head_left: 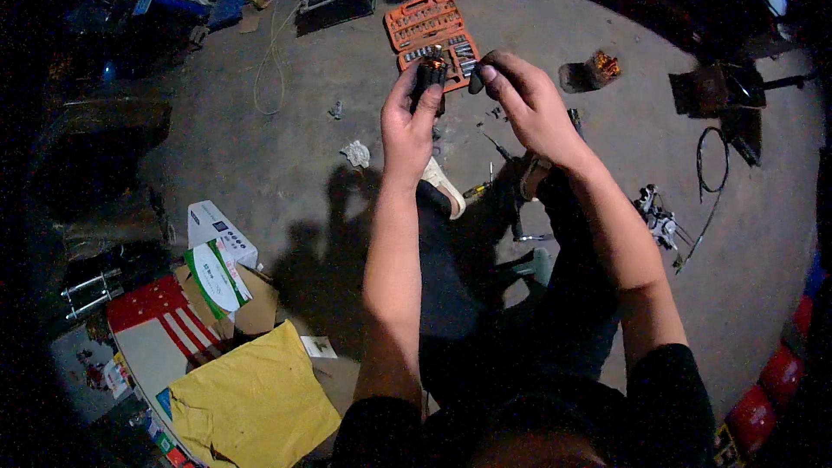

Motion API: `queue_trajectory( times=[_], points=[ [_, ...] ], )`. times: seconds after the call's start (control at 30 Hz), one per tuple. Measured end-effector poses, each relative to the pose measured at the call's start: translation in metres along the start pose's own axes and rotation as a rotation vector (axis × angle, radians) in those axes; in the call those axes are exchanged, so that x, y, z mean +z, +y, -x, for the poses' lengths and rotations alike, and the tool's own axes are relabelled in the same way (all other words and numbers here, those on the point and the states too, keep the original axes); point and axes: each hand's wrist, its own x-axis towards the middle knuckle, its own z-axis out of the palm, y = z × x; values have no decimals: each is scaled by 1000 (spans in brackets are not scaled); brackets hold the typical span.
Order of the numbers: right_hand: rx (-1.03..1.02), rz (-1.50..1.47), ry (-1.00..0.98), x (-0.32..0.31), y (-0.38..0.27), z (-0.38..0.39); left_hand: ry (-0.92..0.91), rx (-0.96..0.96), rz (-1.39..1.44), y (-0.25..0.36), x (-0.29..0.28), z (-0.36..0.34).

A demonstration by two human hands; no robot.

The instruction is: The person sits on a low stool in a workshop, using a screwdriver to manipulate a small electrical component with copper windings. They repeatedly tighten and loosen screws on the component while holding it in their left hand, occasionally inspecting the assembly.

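Note:
Both of my hands are raised in front of me, over the floor. My left hand [409, 126] is wrapped round a dark, roughly cylindrical part [430, 78], which shows copper-coloured bits at its upper end and may be a motor armature. To its right, my right hand [529, 104] pinches a small dark piece [475, 81] between thumb and fingers; its exact kind is unclear. Between and beyond the hands, an orange socket set case [425, 22] lies open on the floor with rows of sockets in it. The left hand's part overlaps the near half of the case.
A black car battery [336, 0] stands beyond the case. A copper-coloured coil-like thing [605, 65] lies at the right, with a black cable [700, 165] and a metal assembly [657, 218] nearer. A yellow sheet [256, 399] and white box [223, 232] are at the left; a screwdriver [476, 191] lies near my feet.

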Motion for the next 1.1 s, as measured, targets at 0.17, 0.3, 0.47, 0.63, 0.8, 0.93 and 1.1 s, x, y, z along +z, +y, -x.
queue_trajectory(
  times=[0.17,0.3,0.47,0.63,0.8,0.93,1.1],
  points=[
    [105,-398,28,-5,-1,-4,-11,129,-20,5,20,-13],
    [129,-281,13,-4,-6,5,-5,178,-50,4,28,-18],
    [47,-222,94,1,-1,5,25,121,51,3,37,-17],
    [81,-153,146,2,0,4,-24,-24,225,-2,40,-18],
    [122,-311,132,-1,5,0,21,-33,233,-5,44,-19],
    [209,-538,55,-12,-4,3,-57,-138,498,7,33,-14],
    [361,-655,-116,-18,-13,3,-183,-134,476,6,21,-6]
  ],
)
